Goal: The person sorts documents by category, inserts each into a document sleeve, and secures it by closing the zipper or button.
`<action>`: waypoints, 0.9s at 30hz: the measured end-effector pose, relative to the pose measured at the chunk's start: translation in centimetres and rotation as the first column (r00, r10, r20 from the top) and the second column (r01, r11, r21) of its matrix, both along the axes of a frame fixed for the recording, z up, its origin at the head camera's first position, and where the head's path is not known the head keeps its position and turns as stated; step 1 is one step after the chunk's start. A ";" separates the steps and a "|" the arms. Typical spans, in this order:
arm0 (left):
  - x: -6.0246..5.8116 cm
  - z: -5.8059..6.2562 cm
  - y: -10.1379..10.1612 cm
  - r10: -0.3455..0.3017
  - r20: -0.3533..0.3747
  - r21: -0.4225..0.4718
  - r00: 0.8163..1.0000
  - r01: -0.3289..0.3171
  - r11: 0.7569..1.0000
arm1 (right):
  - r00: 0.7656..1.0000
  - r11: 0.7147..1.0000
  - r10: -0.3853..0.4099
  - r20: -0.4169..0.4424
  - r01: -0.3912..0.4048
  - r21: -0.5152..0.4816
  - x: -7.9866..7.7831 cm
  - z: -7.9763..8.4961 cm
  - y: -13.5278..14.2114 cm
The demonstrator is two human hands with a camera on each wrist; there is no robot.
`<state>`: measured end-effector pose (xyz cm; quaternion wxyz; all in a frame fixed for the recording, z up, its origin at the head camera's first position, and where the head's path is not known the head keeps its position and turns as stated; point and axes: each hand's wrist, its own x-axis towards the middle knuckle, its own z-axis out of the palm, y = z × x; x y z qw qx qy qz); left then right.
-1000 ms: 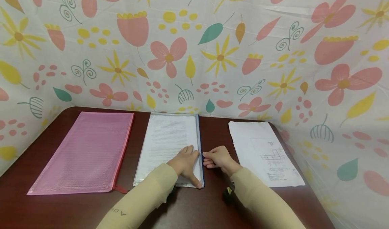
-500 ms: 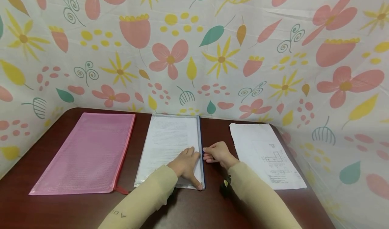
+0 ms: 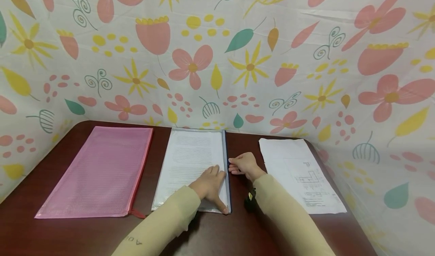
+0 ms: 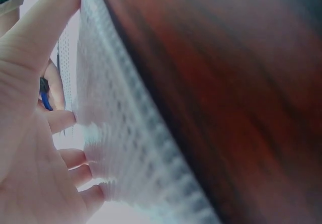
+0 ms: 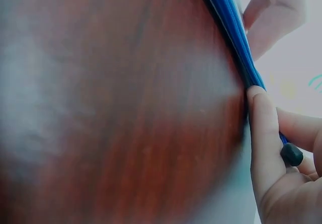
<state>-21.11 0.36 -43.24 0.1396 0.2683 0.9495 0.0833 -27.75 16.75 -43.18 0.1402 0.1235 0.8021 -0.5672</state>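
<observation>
A clear mesh zipper pouch (image 3: 197,129) with printed sheets (image 3: 190,152) inside lies flat at the middle of the table. Its blue zipper (image 3: 225,146) runs along the right side. My left hand (image 3: 210,185) rests spread on the pouch's lower right part, its thumb pointing to the near corner. Halfway down the zipper, my right hand (image 3: 245,165) pinches the zipper pull between thumb and fingers. A dark pull end (image 5: 292,154) on a blue cord pokes out from those fingers in the right wrist view. The slider itself is hidden by the fingers.
To the left lies a pink mesh zipper pouch (image 3: 98,169) with a red zipper and a red tab (image 3: 137,214). On the right is a paper sheet (image 3: 300,173) with a line drawing. A flowered curtain (image 3: 217,59) borders the dark wooden table (image 3: 217,237).
My right hand has slid a little along the zipper toward the pouch's far end. The left hand stays pressed on the same spot. The head view has shifted slightly.
</observation>
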 end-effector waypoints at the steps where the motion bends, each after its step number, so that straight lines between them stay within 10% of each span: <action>1: 0.0 0.0 0.0 -0.003 -0.006 -0.004 1.000 0.003 1.000 | 1.000 1.000 -0.001 -0.004 0.001 0.001 -0.2 0.0 0.0; 27: 0.5 0.4 0.2 -0.008 -0.028 -0.013 1.000 0.008 1.000 | 0.992 0.995 -0.099 -0.082 0.098 -0.015 -4.1 0.1 -0.6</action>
